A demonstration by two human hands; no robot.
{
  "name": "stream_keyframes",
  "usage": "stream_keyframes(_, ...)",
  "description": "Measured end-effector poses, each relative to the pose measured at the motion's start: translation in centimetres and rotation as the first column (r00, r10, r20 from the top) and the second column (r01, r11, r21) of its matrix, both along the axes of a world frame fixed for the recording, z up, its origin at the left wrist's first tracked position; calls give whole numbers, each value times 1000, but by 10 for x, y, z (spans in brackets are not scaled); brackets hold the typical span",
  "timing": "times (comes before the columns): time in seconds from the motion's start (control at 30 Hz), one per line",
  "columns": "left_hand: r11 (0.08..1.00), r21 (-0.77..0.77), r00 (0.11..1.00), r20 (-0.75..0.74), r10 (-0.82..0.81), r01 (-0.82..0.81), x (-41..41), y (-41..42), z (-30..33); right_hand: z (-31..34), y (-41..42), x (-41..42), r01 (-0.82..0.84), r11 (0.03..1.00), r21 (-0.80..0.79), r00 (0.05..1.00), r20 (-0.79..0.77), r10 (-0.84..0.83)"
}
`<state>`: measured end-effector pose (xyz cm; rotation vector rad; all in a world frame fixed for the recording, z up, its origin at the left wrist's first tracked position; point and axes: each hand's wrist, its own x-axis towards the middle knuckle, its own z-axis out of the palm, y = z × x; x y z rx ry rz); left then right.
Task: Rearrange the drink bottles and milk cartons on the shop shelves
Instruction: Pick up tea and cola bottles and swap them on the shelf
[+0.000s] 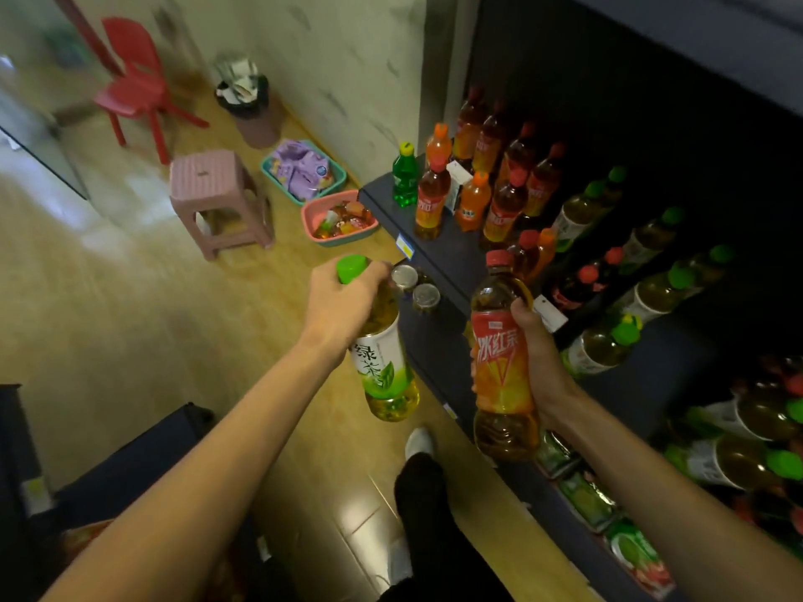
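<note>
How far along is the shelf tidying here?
Partly done: green-capped bottles already stand in rows at the right of the shelf. In hand: the left hand holds a green tea bottle, the right hand a red tea bottle. Left: red, orange and green bottles still mixed at the far end.

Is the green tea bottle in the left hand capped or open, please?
Capped: the green tea bottle has its green cap on, with the left hand gripping its neck.
</note>
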<state>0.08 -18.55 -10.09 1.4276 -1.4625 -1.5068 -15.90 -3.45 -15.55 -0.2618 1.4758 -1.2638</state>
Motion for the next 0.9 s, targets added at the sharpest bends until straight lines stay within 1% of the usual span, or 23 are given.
stream_keyframes(0.13,1000,15,1000,-3,-10,10,-28,-47,-4,-3,-42,-30,67,997,25,997,45,-68)
stream_keyframes(0.2,1000,14,1000,18,-14,14,-41,-70,-3,-3,-61,-42,116,993,33,990,79,-118)
stream_keyframes(0.43,995,21,995,17,-97,97,-81,-129,-1,-5,-106,-69,266,964,26,949,171,-266)
stream_keyframes(0.53,987,18,987,14,-159,159,-94,-148,-5,-7,-118,-69,315,947,61,932,169,-321)
stream_keyframes(0.6,973,28,973,23,-230,229,-100,-160,-10,-10,-123,-65,354,931,88,915,173,-365)
stream_keyframes(0.67,950,40,949,44,-311,309,-106,-174,-15,-13,-129,-59,405,908,111,894,160,-418)
stream_keyframes(0.77,910,44,907,73,-415,413,-115,-198,-19,-16,-136,-47,516,854,73,848,95,-521)
stream_keyframes(0.9,848,59,843,99,-529,526,-117,-228,-15,-19,-154,-20,684,727,60,725,42,-687)
